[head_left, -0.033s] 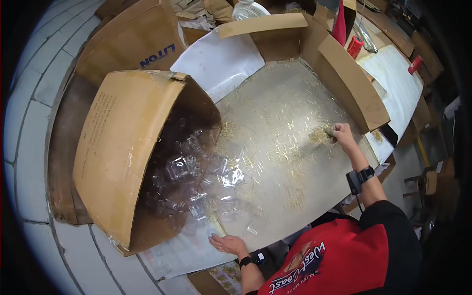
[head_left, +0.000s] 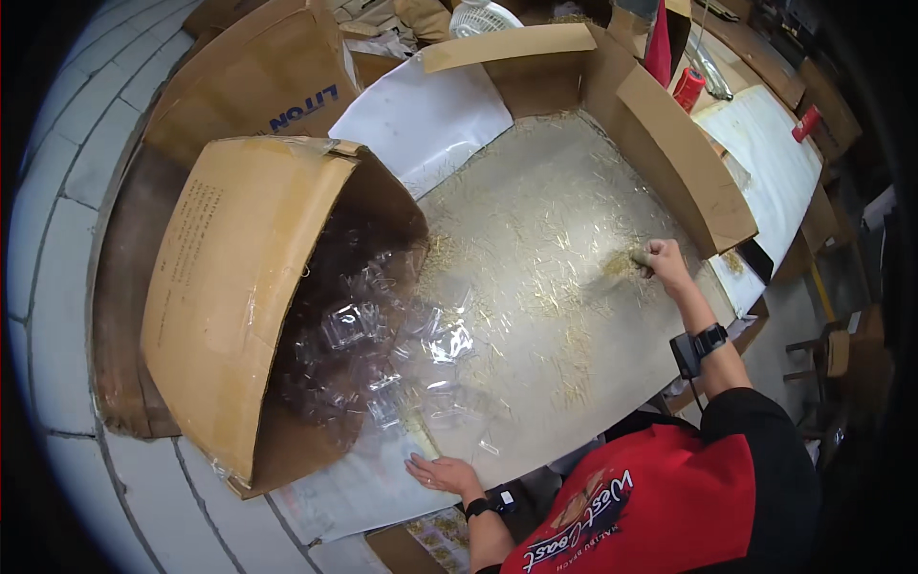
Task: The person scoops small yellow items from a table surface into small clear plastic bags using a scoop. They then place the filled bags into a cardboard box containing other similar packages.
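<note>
My right hand (head_left: 664,262) is at the right side of the grey tabletop (head_left: 535,421), its fingers closed in a pinch. A small clump of thin gold-coloured pins (head_left: 621,263) shows at the fingertips, slightly blurred. More such pins (head_left: 571,277) lie scattered across the tabletop, thickest in the middle. My left hand (head_left: 442,474) rests flat at the near edge, fingers stretched out and nothing in them. Just beyond it, several clear plastic cases (head_left: 449,342) spill out of a tipped cardboard box (head_left: 234,258); those deep inside are dim.
Cardboard walls (head_left: 684,158) edge the tabletop at the far and right sides. A white sheet (head_left: 430,120) leans at the back left, near another large carton (head_left: 258,81). Beyond the right wall are a red cylindrical object (head_left: 688,88) and a white surface (head_left: 765,143).
</note>
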{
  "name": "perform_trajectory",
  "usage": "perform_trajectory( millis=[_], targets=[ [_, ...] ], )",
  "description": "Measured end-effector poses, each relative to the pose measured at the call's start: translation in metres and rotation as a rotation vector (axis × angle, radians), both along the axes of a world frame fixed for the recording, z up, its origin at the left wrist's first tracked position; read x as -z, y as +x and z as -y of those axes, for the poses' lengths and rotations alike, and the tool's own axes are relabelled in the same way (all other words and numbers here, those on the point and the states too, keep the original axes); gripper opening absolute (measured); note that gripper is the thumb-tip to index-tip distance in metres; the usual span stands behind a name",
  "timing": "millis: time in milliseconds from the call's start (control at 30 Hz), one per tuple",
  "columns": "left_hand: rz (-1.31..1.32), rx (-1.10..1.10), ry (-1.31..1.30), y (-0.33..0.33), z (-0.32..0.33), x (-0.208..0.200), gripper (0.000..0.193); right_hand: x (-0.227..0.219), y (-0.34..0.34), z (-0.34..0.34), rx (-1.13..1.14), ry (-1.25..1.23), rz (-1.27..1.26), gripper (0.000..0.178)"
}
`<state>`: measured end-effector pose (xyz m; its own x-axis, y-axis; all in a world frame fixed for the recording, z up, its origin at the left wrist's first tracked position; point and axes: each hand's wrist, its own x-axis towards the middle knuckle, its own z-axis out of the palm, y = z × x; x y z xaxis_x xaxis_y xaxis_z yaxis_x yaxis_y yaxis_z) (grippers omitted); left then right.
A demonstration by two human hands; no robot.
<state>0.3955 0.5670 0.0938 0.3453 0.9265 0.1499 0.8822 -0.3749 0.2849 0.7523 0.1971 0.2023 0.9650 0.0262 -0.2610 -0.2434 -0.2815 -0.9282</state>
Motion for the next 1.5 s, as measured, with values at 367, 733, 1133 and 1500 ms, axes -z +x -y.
perform_trajectory(
  millis=[367, 733, 1133, 1500],
  targets=[
    [0.004, 0.010, 0.002, -0.009, 0.000, 0.003, 0.052, 0.002, -0.087, -0.104, -0.368, 0.171, -0.235, 0.024],
    [0.022, 0.034, 0.036, -0.003, -0.006, 0.010, 0.050, 0.046, -0.087, -0.157, -0.380, 0.145, -0.364, 0.025],
    [0.065, 0.041, 0.028, -0.006, -0.004, 0.006, 0.052, 0.044, -0.106, -0.158, -0.397, 0.157, -0.405, 0.020],
    [0.642, 0.137, -0.243, 0.027, 0.003, -0.063, 0.030, 0.024, -0.115, -0.138, -0.465, 0.285, -0.386, 0.016]
  ],
)
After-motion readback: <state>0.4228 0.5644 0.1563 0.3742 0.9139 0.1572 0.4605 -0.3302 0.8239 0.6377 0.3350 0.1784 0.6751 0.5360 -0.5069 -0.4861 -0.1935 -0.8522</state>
